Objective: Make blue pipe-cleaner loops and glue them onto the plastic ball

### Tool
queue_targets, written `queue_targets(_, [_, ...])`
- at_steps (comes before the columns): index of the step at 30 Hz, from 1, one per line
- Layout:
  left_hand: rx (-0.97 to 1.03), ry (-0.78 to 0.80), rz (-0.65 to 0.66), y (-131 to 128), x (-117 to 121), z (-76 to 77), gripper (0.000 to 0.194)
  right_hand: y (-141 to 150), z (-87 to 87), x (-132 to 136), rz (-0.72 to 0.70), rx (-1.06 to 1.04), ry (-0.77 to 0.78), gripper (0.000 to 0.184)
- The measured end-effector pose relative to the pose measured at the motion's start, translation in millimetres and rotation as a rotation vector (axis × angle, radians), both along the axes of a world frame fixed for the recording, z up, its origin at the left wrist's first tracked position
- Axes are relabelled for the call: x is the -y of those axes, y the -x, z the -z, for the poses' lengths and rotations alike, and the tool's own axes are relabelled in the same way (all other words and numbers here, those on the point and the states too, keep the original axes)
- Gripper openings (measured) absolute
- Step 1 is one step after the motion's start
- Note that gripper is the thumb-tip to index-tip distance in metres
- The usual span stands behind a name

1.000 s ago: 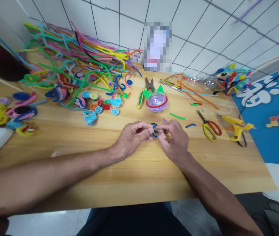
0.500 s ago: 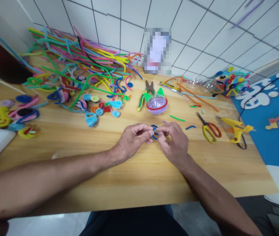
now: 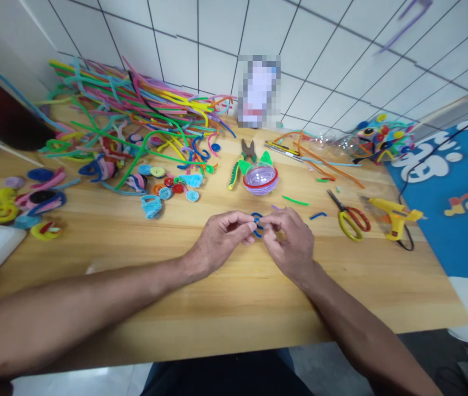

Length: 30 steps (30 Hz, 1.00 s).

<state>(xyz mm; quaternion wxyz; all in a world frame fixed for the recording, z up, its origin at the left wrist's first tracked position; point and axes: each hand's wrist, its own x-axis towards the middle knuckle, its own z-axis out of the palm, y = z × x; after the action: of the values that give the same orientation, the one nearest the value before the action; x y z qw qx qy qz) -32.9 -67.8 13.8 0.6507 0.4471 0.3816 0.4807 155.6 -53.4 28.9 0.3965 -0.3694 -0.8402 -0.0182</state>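
A curled blue pipe cleaner [image 3: 257,233] is pinched between my two hands, low over the table. My left hand [image 3: 229,237] grips it from the left with thumb and forefinger. From the right, my right hand [image 3: 288,237] closes its fingertips on the same piece, and part of the curl is hidden behind them. Just beyond my hands sits a purple coiled bowl shape [image 3: 261,181] with a red rim, a clear dome and two green ear-like pieces. A green pipe-cleaner scrap [image 3: 295,201] and a short blue piece [image 3: 317,215] lie near my right hand.
Scissors [image 3: 348,215] and a yellow glue gun [image 3: 397,215] lie to the right. Pliers [image 3: 248,152] rest behind the bowl shape. A large heap of pipe cleaners [image 3: 135,104] and several finished coils fill the back left. A phone [image 3: 256,93] leans against the tiled wall.
My hands stay pinched on the blue pipe cleaner, with only a slight shift of the fingers. The whole view has tilted a little.
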Motion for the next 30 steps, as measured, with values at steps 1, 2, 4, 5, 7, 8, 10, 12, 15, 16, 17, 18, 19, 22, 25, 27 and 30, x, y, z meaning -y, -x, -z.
queue_targets(1, [0.004, 0.002, -0.001, 0.0, 0.1, -0.6, 0.021, -0.2, -0.1, 0.1, -0.001, 0.000, 0.002, 0.027])
queue_targets(2, [0.007, 0.004, -0.002, -0.1, 0.3, -1.0, 0.021, -0.3, 0.0, 0.2, -0.005, -0.003, 0.002, 0.027])
queue_targets(4, [0.009, 0.006, -0.004, -0.2, 0.5, -1.3, 0.020, -0.5, 0.7, 0.1, -0.011, -0.011, -0.002, 0.028])
queue_targets(5, [0.009, 0.006, -0.005, -0.2, 0.5, -1.2, 0.020, -0.5, 1.1, 0.0, -0.012, -0.014, -0.005, 0.028])
queue_targets(7, [0.006, 0.005, -0.004, -0.2, 0.4, -0.6, 0.021, -0.4, 1.8, -0.2, -0.013, -0.016, -0.006, 0.029])
queue_targets(8, [0.004, 0.004, -0.003, -0.3, 0.3, -0.1, 0.021, -0.4, 2.0, -0.2, -0.012, -0.016, -0.006, 0.029])
queue_targets(10, [0.002, 0.002, -0.003, -0.6, -0.1, 1.5, 0.022, -0.4, 2.0, -0.2, -0.008, -0.018, 0.000, 0.029])
queue_targets(12, [0.007, -0.006, -0.008, -1.1, -0.4, 3.3, 0.024, -0.2, 1.7, -0.2, -0.009, -0.024, 0.010, 0.029])
queue_targets(15, [0.008, -0.026, -0.018, -1.5, -0.6, 5.1, 0.025, 0.0, 1.5, -0.1, -0.012, -0.031, 0.007, 0.028])
queue_targets(16, [0.006, -0.030, -0.017, -1.5, -0.6, 5.2, 0.024, 0.1, 1.5, -0.1, -0.012, -0.031, 0.002, 0.028])
queue_targets(17, [0.004, -0.032, -0.014, -1.3, -0.6, 5.0, 0.024, 0.2, 1.5, -0.2, -0.011, -0.030, -0.001, 0.028])
queue_targets(18, [0.003, -0.033, -0.010, -1.1, -0.5, 4.6, 0.023, 0.3, 1.4, -0.2, -0.010, -0.028, -0.003, 0.028])
queue_targets(19, [0.005, -0.032, -0.006, -0.9, -0.5, 4.2, 0.023, 0.4, 1.3, -0.2, -0.008, -0.025, -0.004, 0.028])
queue_targets(22, [0.005, -0.032, 0.003, -0.2, -0.5, 2.9, 0.023, 0.7, 0.8, -0.2, -0.003, -0.016, -0.011, 0.028])
queue_targets(25, [-0.003, -0.033, 0.005, 0.2, -0.5, 2.3, 0.024, 0.7, 0.5, -0.1, 0.000, -0.012, -0.019, 0.027])
queue_targets(27, [-0.010, -0.026, 0.006, 0.4, -0.5, 2.1, 0.025, 0.6, 0.4, -0.1, -0.003, -0.010, -0.018, 0.027])
queue_targets(30, [-0.014, -0.018, 0.008, 0.6, -0.4, 1.5, 0.025, 0.2, 0.2, 0.0, -0.003, -0.007, -0.019, 0.027])
